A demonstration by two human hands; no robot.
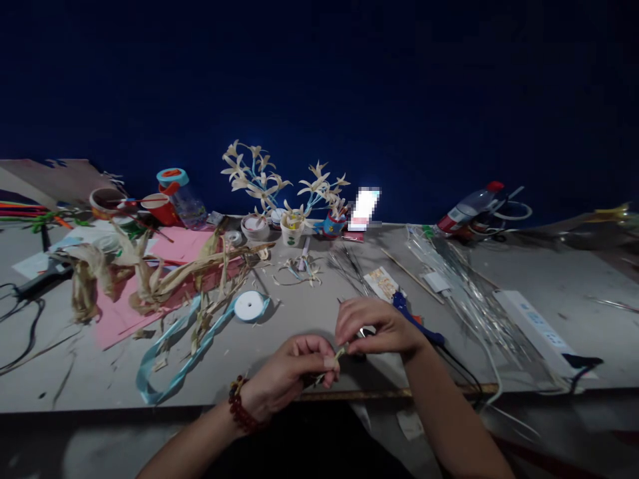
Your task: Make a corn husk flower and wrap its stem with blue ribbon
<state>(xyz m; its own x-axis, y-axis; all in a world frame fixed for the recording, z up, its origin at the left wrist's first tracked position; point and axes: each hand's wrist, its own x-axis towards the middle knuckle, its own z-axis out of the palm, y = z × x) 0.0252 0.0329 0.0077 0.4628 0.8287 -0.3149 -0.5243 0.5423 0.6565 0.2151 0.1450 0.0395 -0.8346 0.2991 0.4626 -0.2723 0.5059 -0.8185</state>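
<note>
Tabletop point(304, 313): grey, runs full width in front of me, dark blue wall behind. On its L side, pink paper point(112, 319) under dry husks point(144, 269), approx. as heaped. R side: clear bags point(469, 306) with a white box point(532, 322) alongside. Toward the back, pale flowers point(259, 189) on blue stems, standing in/behind small pots. Blue ribbon point(144, 372) lies looped near the front edge, L of my hands, leading up to the white spool point(249, 306). Glue gun point(402, 304) lies just beyond my R wrist, partly hidden by it.

L hand point(287, 372): closed, thumb & fingers pinching the lower end of the strip. R hand point(377, 326): closed, thumb & fingertips on the upper end. Grip on both confirmed as far as visible; some R fingers are hidden. A dark, shiny item behind the R hand: ID n/a, mostly covered.

Smallest item, strip point(340, 353): pale green, thin, held between both hands above the tabletop's near edge, tilted. Full length n/a, fingers cover it.

Handling, my est.: v. light; soft & bendy, poss. w/ a stiffer core; dry surface, so low slip risk, but may split or crease if twisted hard. Rec. hold: fingertip pinch close to each end, light pressure, L steadying, R free to turn; avoid squeezing mid-length.
</note>
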